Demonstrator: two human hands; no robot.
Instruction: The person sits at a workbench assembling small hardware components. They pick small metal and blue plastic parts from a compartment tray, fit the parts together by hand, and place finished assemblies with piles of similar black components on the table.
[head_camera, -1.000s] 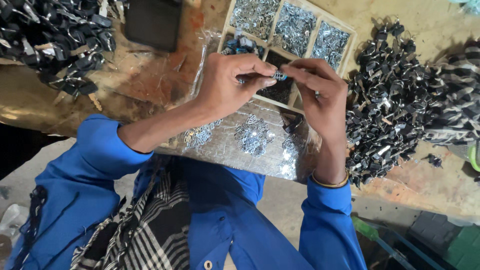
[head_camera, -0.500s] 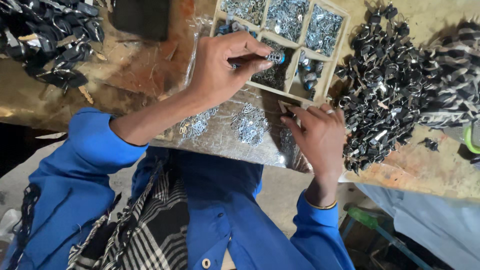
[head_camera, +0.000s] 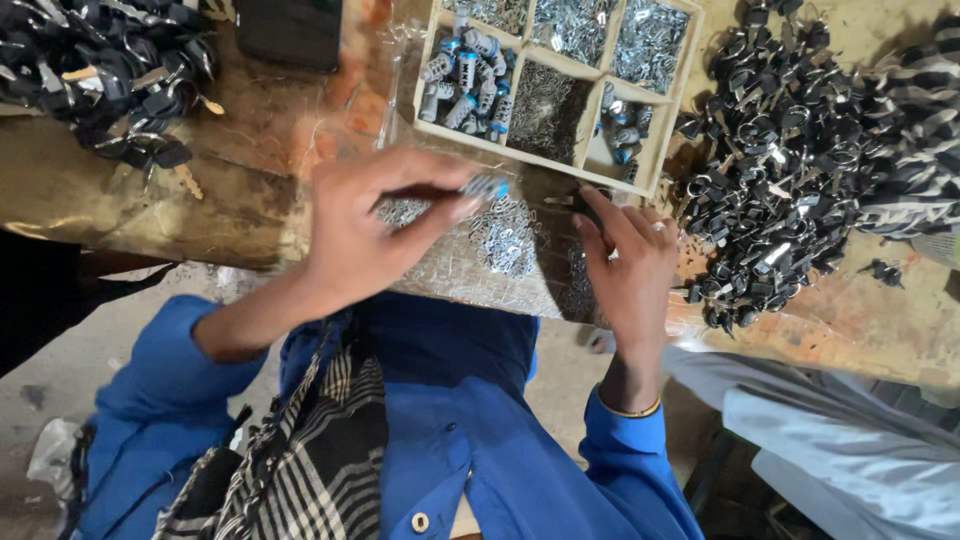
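Observation:
My left hand (head_camera: 360, 235) pinches a small silver cylinder with a blue end (head_camera: 488, 187) between thumb and fingers, just above a clear plastic sheet (head_camera: 470, 265) strewn with tiny silver parts (head_camera: 505, 235). To its right, my right hand (head_camera: 630, 270) lies flat on the sheet with fingers apart and holds nothing. Its fingertips rest close to the near edge of a wooden compartment tray (head_camera: 560, 165). The tray holds more blue-tipped cylinders (head_camera: 465, 85), thin dark pins (head_camera: 548, 110) and small silver pieces (head_camera: 645, 40).
A big heap of black and silver parts (head_camera: 790, 160) covers the bench to the right; another heap (head_camera: 100, 75) lies at the far left. A dark flat rectangular object (head_camera: 290, 30) sits at the top. Another person's grey clothing (head_camera: 830, 440) shows at lower right.
My two hands were together on the cylinder; the right hand let go and dropped onto the sheet. My left hand kept the cylinder and drew it nearer, away from the tray.

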